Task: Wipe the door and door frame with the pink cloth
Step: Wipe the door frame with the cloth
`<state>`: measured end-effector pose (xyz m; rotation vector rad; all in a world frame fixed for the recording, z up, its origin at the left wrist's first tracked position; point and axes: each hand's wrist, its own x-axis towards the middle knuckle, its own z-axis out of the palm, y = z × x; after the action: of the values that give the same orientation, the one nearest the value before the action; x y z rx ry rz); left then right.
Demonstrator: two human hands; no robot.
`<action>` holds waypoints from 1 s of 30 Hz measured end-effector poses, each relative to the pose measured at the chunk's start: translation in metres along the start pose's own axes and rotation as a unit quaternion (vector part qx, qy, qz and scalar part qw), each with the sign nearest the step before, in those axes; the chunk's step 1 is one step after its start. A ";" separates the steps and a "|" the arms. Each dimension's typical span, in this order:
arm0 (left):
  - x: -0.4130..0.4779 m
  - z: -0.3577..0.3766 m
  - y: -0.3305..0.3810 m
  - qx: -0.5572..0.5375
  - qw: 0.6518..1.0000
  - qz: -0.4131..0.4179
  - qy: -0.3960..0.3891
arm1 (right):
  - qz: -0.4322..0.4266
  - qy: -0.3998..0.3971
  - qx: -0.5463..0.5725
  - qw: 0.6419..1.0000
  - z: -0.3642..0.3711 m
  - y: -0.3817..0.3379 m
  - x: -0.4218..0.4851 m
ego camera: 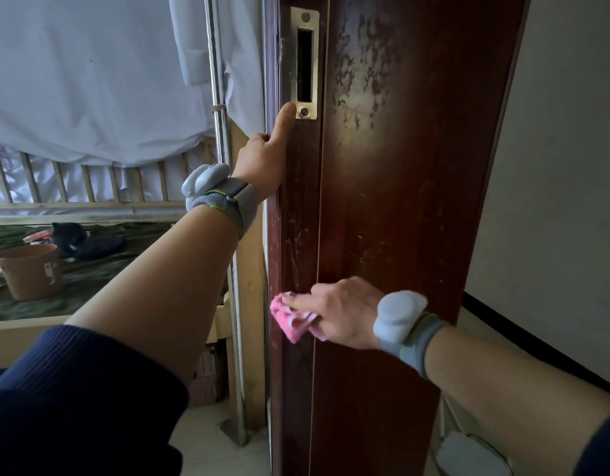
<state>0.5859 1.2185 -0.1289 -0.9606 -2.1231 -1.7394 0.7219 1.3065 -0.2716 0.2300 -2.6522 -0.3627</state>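
The left hand hides its fingers behind the door frame (only the thumb shows); the right hand, slightly blurred, covers much of the pink cloth.
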 end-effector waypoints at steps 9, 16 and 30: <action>-0.007 0.015 -0.005 -0.009 0.998 -0.012 0.069 | 0.180 0.377 -0.008 0.908 -0.117 0.079 0.019; -0.007 0.026 -0.006 -0.016 0.989 0.002 0.144 | 0.158 0.352 -0.040 0.922 -0.084 0.080 0.024; -0.014 0.029 -0.002 -0.025 0.984 0.000 0.176 | 0.215 0.381 -0.055 0.897 -0.092 0.099 0.010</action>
<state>0.6016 1.2407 -0.1458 -0.6074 -1.8617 -1.8119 0.7449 1.3782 -0.1589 -0.2180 -1.8247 -0.2095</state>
